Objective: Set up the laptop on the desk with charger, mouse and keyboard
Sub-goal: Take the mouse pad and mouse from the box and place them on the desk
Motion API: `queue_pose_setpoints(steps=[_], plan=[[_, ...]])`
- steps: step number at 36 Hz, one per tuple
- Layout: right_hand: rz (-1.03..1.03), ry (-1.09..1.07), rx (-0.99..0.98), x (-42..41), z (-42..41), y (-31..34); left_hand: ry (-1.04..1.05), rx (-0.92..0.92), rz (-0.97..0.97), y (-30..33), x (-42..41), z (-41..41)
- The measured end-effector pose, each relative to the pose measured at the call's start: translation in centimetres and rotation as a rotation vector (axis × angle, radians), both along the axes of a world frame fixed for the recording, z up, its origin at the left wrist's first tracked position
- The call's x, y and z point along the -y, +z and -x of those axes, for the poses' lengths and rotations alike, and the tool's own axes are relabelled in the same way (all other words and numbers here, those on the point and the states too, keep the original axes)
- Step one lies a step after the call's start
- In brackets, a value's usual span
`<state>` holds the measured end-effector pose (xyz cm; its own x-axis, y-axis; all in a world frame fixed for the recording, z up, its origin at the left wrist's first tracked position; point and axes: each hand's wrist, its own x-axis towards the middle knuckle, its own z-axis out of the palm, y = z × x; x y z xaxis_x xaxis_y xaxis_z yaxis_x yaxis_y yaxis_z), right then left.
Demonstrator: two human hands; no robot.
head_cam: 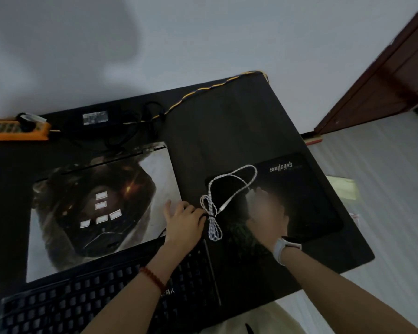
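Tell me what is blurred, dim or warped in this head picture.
Head view: the right hand is smeared by motion blur, so its grip cannot be read; the left hand is sharper. The room is dim, and the keyboard and desk sink into near-black. The wide lens bends the desk edge and the door. A soft shadow falls on the wall.

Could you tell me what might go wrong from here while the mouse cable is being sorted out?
The white braided cable is bundled and tied near the left hand; pulling could tighten the knot rather than free it.

The right hand is blurred over the white mouse on the mouse pad; a tug on the cable might drag the mouse.

The cable's loop hangs near the keyboard and could snag there.
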<state>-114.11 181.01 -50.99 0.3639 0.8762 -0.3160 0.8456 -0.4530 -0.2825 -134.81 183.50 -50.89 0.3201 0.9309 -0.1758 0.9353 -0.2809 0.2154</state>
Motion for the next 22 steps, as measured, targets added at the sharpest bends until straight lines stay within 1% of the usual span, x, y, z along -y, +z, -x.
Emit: queue_pose_setpoints(steps=[4, 7, 9, 11, 12, 14, 15, 17, 18, 20, 22], plan=[[0.007, -0.043, 0.072, 1.2, -2.5, 0.8, -0.101, 0.178, 0.015, 0.2, 1.4, -0.4], [-0.004, -0.003, 0.216, 1.5, -2.7, 1.1, -0.090, 0.216, 0.043, 0.3, 2.1, -0.6], [-0.080, 0.123, 0.268, 1.3, -2.5, 1.1, -0.068, 0.216, 0.047, 0.2, 2.1, -0.4], [-0.161, 0.325, 0.254, 0.7, -1.7, 1.1, -0.043, 0.216, 0.036, 0.2, 2.0, 0.0], [-0.169, 0.426, 0.246, 0.3, -1.2, 0.9, -0.033, 0.208, 0.036, 0.2, 1.9, 0.2], [-0.088, 0.558, 0.244, -0.5, -0.4, 0.7, -0.017, 0.171, 0.058, 0.4, 1.5, 0.3], [-0.034, 0.579, 0.250, -0.8, -0.1, 0.6, -0.003, 0.161, 0.078, 0.5, 1.3, 0.3], [0.007, 0.551, 0.303, -1.2, 0.0, 0.4, 0.030, 0.174, 0.113, 0.7, 0.6, -0.2], [0.009, 0.498, 0.333, -1.1, 0.0, 0.7, 0.046, 0.185, 0.134, 0.8, 0.2, -0.6], [-0.028, 0.325, 0.343, -0.8, -0.4, 0.9, 0.100, 0.200, 0.199, 1.0, -0.4, -1.6], [-0.028, 0.197, 0.307, 0.0, -1.3, 0.8, 0.140, 0.163, 0.281, 1.1, -0.9, -2.8]])
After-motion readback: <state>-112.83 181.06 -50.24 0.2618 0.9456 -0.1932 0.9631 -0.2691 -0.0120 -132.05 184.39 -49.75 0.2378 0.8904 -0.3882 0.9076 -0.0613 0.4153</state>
